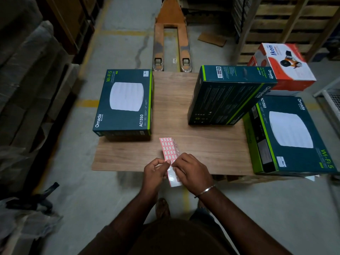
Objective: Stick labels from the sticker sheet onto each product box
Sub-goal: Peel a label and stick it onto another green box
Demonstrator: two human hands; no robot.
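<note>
A sticker sheet (168,150) with red-bordered white labels hangs over the near edge of the wooden table (202,144). My left hand (155,173) grips its left side. My right hand (191,170) pinches the sheet near its middle, fingertips on a label. A dark Omada box (126,103) lies flat at the table's left, with a small white label at its far right corner. A second Omada box (228,96) leans tilted at the right. A third Omada box (288,137) lies further right and carries a white label near its front.
A red and white Ikon box (287,65) sits behind the right-hand boxes. An orange pallet jack (172,46) stands past the table's far edge. Wooden pallets (287,21) rise at the back right, wrapped goods (27,70) line the left, and a wire frame (329,96) is at the right edge.
</note>
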